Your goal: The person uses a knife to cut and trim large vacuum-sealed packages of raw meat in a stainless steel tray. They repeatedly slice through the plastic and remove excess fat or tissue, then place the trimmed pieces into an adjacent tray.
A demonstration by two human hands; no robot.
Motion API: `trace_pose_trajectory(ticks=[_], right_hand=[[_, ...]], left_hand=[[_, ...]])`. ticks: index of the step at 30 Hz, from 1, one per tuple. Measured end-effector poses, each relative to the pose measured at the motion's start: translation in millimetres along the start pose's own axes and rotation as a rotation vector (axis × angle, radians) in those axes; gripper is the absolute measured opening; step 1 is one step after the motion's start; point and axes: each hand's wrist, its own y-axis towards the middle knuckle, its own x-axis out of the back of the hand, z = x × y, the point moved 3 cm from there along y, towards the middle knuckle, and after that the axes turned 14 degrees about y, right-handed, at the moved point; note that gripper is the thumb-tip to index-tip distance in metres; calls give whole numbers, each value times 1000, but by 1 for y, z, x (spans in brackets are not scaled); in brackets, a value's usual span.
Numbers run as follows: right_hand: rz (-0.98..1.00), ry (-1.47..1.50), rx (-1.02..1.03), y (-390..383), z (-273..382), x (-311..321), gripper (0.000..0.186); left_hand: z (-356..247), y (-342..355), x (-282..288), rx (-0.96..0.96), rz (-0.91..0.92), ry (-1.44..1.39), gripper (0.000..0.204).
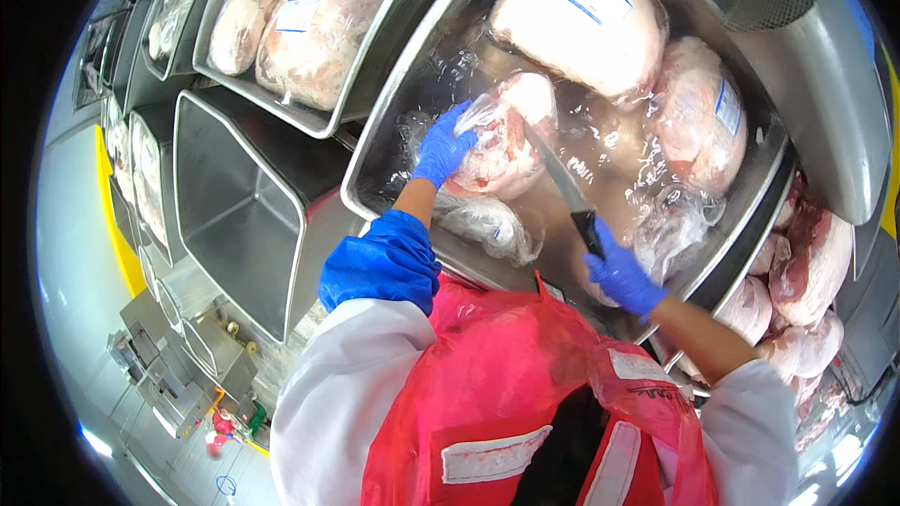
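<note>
My right hand (626, 272), in a blue glove, is closed round the dark handle of a knife (561, 171). The blade points up and left, its tip at the right side of a piece of meat (506, 148). On that meat's left side my left hand (443, 145), gloved in blue, grips clear plastic wrap (483, 112). The meat sits in cloudy liquid inside a large metal tub (380, 122). Crumpled clear plastic (487, 228) lies just below the meat, and more loose plastic (677, 225) is by my right hand.
Two wrapped, labelled meat pieces, a large one (581, 19) and a smaller one (701, 117), share the tub. At left stand an empty metal bin (230, 197) and a bin of wrapped meat (314, 42). A curved metal chute (816, 84) overhangs the right; unwrapped meat (811, 262) lies below it.
</note>
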Motion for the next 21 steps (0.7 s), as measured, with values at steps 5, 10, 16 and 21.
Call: trace_pose_trajectory(ticks=[5,10,16,21], right_hand=[[-74,-47,-69,-4,-19,-44,58],[157,193,-256,-19,68,25,37],[319,228,-496,-2,119,72,23],[172,-133,-48,6,44,23,66]], left_hand=[[-21,-16,8,-47,-33,87,62],[4,-12,9,-45,13,124,65],[-20,-22,17,-106,5,133,65],[-11,-15,23,-29,34,9,63]])
